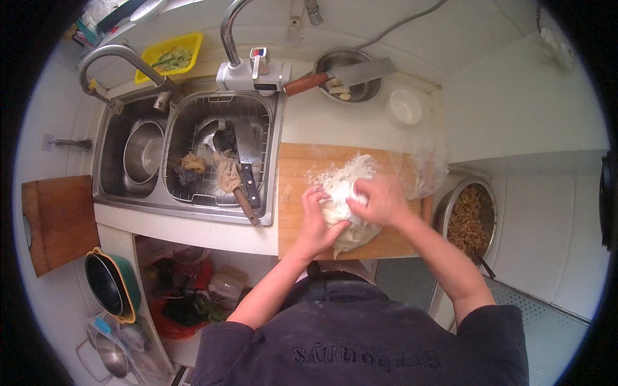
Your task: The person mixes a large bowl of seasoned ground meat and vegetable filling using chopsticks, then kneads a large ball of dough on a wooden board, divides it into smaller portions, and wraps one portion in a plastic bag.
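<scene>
A lump of pale dough (pixel 356 237) dusted with white flour lies on a wooden board (pixel 299 202) in front of me. Loose flour (pixel 363 166) is heaped against its far side. My left hand (pixel 317 219) lies against the dough's left side with fingers spread and thumb on its near part. My right hand (pixel 379 200), slightly blurred, presses on the floury top of the dough with bent fingers. What lies under the right palm is hidden.
Left is a double sink (pixel 219 217) holding a knife (pixel 247 164) and cloths. Behind the board, a cleaver (pixel 362 71) rests across a metal bowl (pixel 338 58), beside a white bowl (pixel 404 107). A metal bowl of minced filling (pixel 467 219) stands right; a plastic bag (pixel 425 169) overlaps the board.
</scene>
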The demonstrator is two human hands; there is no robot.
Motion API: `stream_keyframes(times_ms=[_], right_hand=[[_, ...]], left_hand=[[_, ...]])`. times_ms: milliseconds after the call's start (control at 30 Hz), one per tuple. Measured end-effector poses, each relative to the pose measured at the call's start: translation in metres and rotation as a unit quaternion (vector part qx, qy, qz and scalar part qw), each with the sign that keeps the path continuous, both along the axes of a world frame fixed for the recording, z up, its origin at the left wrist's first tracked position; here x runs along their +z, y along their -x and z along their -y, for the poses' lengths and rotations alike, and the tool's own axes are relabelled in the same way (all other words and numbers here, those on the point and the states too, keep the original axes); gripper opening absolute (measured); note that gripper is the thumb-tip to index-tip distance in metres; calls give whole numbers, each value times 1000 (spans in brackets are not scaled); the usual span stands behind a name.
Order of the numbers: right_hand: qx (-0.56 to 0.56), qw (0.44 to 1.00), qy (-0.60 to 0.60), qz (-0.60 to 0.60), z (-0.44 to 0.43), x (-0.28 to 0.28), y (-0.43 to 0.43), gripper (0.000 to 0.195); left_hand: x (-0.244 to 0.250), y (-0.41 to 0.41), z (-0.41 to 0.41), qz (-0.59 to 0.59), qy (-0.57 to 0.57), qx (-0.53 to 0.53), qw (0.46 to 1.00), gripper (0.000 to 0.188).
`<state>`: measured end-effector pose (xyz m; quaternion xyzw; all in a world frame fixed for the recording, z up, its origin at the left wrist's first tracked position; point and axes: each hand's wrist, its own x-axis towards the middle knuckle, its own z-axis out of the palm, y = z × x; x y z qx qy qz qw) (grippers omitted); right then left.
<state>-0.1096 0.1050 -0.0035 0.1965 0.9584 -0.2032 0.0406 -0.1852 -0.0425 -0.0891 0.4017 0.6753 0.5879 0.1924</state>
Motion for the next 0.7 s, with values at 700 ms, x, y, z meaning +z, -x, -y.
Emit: stream_keyframes(times_ms=[700], right_hand=[[-1, 978, -74, -195, -34, 6, -30, 17]], left_hand=[[38, 20, -58, -328, 153, -124, 924, 51]])
